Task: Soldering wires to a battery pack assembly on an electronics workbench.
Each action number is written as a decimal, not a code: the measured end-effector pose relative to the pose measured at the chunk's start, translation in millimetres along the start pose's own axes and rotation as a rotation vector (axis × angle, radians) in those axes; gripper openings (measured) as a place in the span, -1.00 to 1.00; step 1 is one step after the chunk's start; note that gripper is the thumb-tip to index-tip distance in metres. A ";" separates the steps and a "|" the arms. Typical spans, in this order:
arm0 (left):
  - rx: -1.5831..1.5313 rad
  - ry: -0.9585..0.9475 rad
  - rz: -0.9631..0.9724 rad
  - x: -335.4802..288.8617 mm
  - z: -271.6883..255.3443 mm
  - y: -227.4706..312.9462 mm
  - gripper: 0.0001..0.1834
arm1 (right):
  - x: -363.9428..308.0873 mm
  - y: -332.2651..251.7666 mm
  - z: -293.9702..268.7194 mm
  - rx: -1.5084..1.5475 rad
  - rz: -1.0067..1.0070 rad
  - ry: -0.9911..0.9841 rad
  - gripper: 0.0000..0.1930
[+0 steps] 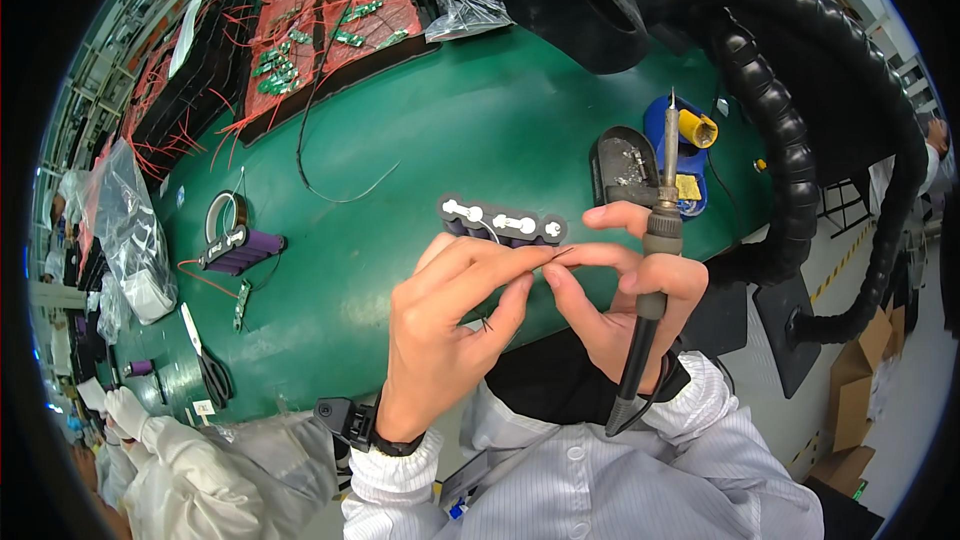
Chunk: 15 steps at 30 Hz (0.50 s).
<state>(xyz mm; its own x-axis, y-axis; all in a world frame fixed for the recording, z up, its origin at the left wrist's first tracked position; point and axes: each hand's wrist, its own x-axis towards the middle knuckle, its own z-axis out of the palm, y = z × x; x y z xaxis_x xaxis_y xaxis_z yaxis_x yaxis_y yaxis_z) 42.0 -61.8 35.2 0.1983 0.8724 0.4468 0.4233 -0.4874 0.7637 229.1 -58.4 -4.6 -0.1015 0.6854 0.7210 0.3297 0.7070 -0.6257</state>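
My left hand [432,318] is closed, its thumb and forefinger pinching a thin dark wire [562,254]. At the same spot the thumb and forefinger of my right hand [605,332] meet the wire. A soldering iron [664,228] is also held in my right hand, tip up, its black handle passing between the fingers. Just beyond my fingertips lies a battery pack [513,223] with purple cells, a dark end frame and white-coated tabs. A pale wire rises from it; my left hand partly hides the pack.
A black fume hose nozzle [605,15] hangs at the back right, above a blue iron stand [655,130] and black tray [625,168]. At left lie a second battery pack [240,252], tape roll [225,212] and scissors [207,365]. A circuit-board bin [385,50] stands behind; a co-worker's sleeve [190,450] shows lower left.
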 end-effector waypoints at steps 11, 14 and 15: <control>0.049 0.085 0.030 -0.9 2.3 -5.1 -0.74 | 5.7 1.1 -3.0 0.039 0.009 -0.006 -0.37; 0.073 0.087 0.059 0.5 1.7 -7.6 -0.75 | 8.1 0.5 7.3 0.105 0.029 0.127 -0.47; 0.073 0.081 0.057 1.1 0.8 -8.3 -0.77 | 8.8 0.9 9.5 0.118 0.032 0.157 -0.50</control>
<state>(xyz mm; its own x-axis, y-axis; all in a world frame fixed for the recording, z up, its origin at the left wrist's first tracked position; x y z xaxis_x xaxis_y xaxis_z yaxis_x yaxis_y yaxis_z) 39.5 -56.7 28.9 0.1533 0.8357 0.5273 0.4772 -0.5299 0.7011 219.6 -50.1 -1.6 0.0583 0.6785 0.7323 0.2174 0.7073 -0.6726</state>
